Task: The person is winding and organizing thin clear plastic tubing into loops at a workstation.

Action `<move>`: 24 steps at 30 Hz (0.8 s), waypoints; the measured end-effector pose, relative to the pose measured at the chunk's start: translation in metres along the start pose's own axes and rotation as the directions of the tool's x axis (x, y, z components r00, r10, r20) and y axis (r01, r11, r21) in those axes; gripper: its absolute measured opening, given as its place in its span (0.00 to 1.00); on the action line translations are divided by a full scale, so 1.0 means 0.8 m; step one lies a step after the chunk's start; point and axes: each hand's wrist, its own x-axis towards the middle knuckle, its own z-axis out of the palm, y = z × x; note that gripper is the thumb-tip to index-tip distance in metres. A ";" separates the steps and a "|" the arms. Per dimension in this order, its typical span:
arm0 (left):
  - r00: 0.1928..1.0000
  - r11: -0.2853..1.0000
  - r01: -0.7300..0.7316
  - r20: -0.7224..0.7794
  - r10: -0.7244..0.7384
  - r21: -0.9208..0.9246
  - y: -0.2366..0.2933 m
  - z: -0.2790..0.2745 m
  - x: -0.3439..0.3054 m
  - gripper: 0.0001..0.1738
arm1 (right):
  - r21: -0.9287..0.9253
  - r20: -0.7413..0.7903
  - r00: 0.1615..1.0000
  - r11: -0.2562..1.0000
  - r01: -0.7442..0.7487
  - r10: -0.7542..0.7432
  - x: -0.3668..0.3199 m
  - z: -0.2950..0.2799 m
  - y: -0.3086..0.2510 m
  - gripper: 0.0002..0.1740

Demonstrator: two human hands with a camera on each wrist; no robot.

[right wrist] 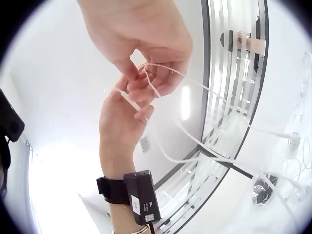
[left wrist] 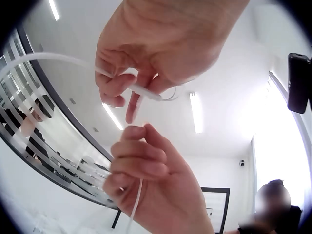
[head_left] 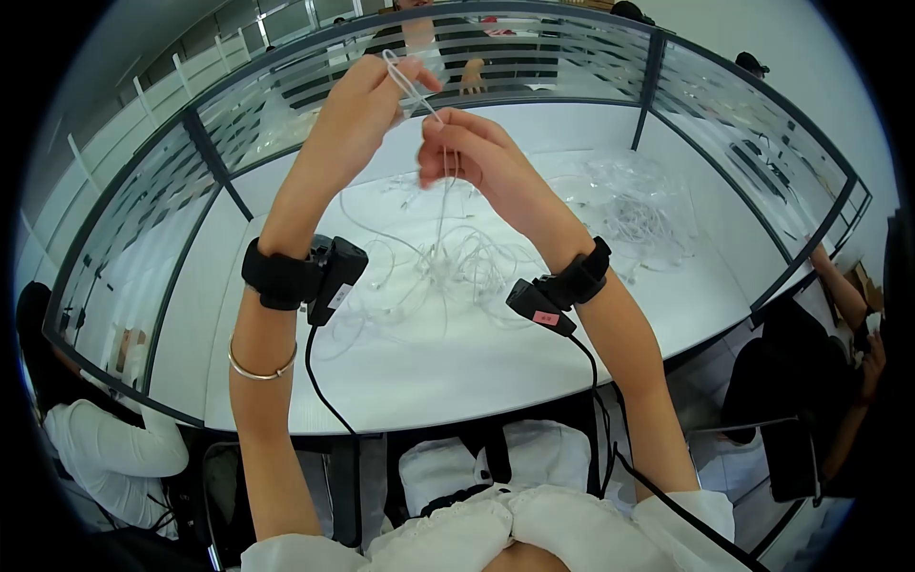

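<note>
The fingertips of her left hand [head_left: 362,110] are pressed together, thumb against curled fingers [left wrist: 117,85], pinching the slim plug end of a white cable [left wrist: 53,58]. From that pinch the cable bends off in a small loop above the knuckles. Just below, almost touching, the right hand [head_left: 472,153] has its fingers [left wrist: 141,168] curled in round a strand of the same cable, which slips out under the palm and hangs straight down. Both hands are lifted well clear of the table, up near the level of the partition's top rail. The hanging strand drops into a loose tangle of white cables [head_left: 448,267] spread on the white table [head_left: 429,377] between her forearms. A second heap of cables [head_left: 639,214] lies further back to her right, apart from the first. Each wrist wears a black band with a small camera [head_left: 334,275], its black lead trailing down toward her lap, and a thin bangle [head_left: 259,369] sits lower on the left forearm. A striped glass partition [head_left: 238,114] curves round the far edge of the table, and other people sit at the desks on either side.
</note>
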 end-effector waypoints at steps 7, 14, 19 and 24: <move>0.941 0.990 0.100 0.315 -0.128 0.102 0.030 -0.029 -0.035 0.25 | -0.062 -0.075 0.996 0.997 0.053 -0.057 -0.027 -0.042 -0.058 0.14; 0.971 0.989 0.146 0.186 -0.149 0.030 -0.001 -0.098 -0.047 0.23 | -0.329 -0.207 0.957 0.936 0.128 -0.204 -0.065 -0.120 -0.105 0.16; 0.996 0.866 0.006 0.079 0.038 -0.499 -0.011 -0.128 -0.027 0.21 | -0.379 -0.144 0.985 0.924 0.038 -0.100 -0.077 -0.144 -0.093 0.16; 0.982 0.510 -0.122 -0.029 0.187 -0.851 0.030 -0.130 0.039 0.16 | -0.770 0.021 0.997 0.637 -0.031 0.074 -0.058 -0.089 -0.027 0.15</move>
